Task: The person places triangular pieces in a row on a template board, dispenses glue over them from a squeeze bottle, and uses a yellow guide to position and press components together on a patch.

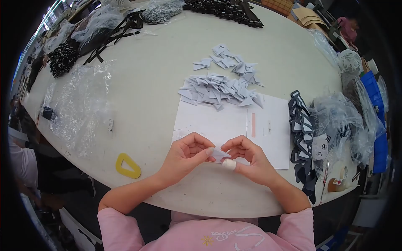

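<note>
Between my two hands is a small folded white paper piece (218, 154), held just above the near edge of a white sheet (209, 123). My left hand (190, 151) pinches its left end between thumb and fingers. On its right side, my right hand (248, 157) has curled fingers at the paper, with a white wrap (228, 164) around the thumb. Beyond the hands lies a heap of similar folded paper pieces (220, 90), partly on the sheet. A thin pinkish strip (253, 125) rests on the sheet near my right hand.
A yellow cut-out template (128, 166) lies left on the table (142, 92), near clear plastic bags (79, 111). Dark strap-like parts (301, 138) are piled at right beside more plastic (341, 115). Black bundles (226, 10) lie at the back. Another person's sleeve (23, 163) shows far left.
</note>
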`<state>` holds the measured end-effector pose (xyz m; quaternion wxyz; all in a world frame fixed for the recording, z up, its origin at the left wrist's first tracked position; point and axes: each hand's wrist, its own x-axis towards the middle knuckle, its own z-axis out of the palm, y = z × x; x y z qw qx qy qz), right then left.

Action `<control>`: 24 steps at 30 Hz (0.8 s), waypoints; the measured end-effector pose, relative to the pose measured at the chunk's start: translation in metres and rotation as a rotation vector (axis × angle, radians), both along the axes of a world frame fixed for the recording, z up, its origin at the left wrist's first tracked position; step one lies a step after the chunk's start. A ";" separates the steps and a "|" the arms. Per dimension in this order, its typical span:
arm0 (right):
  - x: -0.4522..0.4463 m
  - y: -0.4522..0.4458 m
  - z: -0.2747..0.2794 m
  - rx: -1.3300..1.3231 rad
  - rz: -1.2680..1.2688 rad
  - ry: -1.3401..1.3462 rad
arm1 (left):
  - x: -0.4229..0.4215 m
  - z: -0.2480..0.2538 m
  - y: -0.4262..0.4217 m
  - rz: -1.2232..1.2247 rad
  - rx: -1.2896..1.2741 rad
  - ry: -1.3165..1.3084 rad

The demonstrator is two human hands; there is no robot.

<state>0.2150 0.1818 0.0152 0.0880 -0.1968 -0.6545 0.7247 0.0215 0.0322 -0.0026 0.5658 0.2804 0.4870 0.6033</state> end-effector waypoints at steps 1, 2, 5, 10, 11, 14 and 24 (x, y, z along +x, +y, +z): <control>0.000 0.003 -0.005 -0.072 -0.024 -0.028 | 0.002 -0.001 -0.001 -0.004 -0.001 -0.008; 0.000 0.005 -0.008 -0.145 -0.050 -0.057 | 0.003 -0.002 -0.002 -0.009 -0.003 -0.017; -0.003 0.009 -0.010 -0.259 -0.077 -0.026 | 0.000 -0.004 -0.004 -0.059 -0.032 -0.123; -0.004 0.017 -0.010 -0.396 -0.024 -0.094 | -0.001 -0.004 -0.007 -0.168 -0.083 -0.214; -0.005 0.019 -0.009 -0.408 -0.020 -0.110 | 0.000 -0.003 -0.009 -0.186 -0.066 -0.170; -0.005 0.025 -0.008 -0.410 0.021 -0.125 | -0.003 -0.001 -0.013 -0.172 -0.042 -0.192; -0.007 0.016 -0.003 -0.340 0.007 -0.069 | 0.002 -0.006 -0.014 -0.050 -0.038 -0.091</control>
